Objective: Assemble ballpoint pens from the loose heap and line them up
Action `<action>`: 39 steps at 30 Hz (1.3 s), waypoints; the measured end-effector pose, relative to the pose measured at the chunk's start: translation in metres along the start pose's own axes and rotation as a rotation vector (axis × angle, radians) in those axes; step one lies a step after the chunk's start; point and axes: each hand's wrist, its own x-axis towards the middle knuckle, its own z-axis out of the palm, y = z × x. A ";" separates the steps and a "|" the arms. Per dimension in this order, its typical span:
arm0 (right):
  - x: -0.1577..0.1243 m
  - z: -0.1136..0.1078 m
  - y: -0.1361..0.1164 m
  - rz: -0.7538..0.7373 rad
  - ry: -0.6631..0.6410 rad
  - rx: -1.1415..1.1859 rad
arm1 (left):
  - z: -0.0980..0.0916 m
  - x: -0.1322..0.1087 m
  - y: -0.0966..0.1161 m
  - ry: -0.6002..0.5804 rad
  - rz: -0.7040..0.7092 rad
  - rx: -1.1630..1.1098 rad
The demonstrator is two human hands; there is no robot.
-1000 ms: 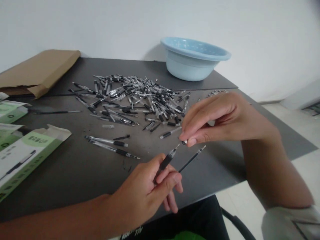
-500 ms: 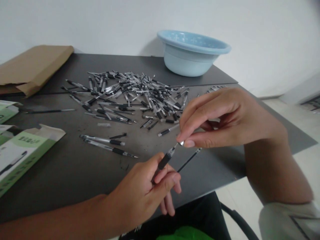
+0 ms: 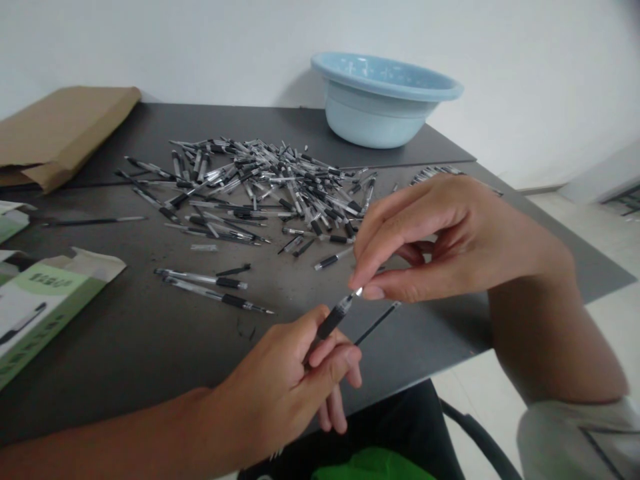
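Observation:
My left hand is closed around a pen barrel with a black grip, its tip pointing up and right. A thin black refill also sticks out from under that hand's fingers. My right hand pinches a small silver tip piece between thumb and forefinger, right at the end of the barrel. A large heap of black and clear pens lies on the dark table behind my hands. Two assembled pens lie side by side to the left.
A light blue plastic basin stands at the back of the table. Brown cardboard lies at the back left. Green and white pen boxes sit at the left edge. A single pen lies apart. Floor shows at right.
My right hand has brought the small silver tip piece down and left onto the end of the barrel held in my left hand. The left hand has stayed nearly still.

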 end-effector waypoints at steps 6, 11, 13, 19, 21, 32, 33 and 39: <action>-0.001 -0.001 -0.004 0.053 -0.040 -0.060 | -0.001 0.001 0.003 -0.007 -0.033 0.044; 0.000 0.001 -0.005 0.085 -0.075 -0.086 | -0.003 0.002 0.005 -0.044 -0.042 0.073; 0.000 0.003 -0.005 0.093 -0.071 -0.110 | -0.003 0.002 0.005 -0.037 -0.038 0.076; 0.001 0.014 -0.002 0.082 -0.012 -0.157 | -0.002 0.002 0.007 -0.016 -0.023 0.097; 0.001 0.018 -0.001 0.063 0.026 -0.171 | -0.003 0.002 0.008 -0.017 -0.011 0.127; 0.003 0.003 0.000 -0.144 0.017 -0.190 | -0.006 0.000 0.008 0.013 0.057 0.179; 0.004 0.005 0.000 -0.144 0.013 -0.173 | -0.006 0.000 0.008 0.014 0.058 0.180; 0.004 0.010 0.002 -0.119 0.044 -0.212 | -0.006 0.002 0.011 0.008 0.051 0.203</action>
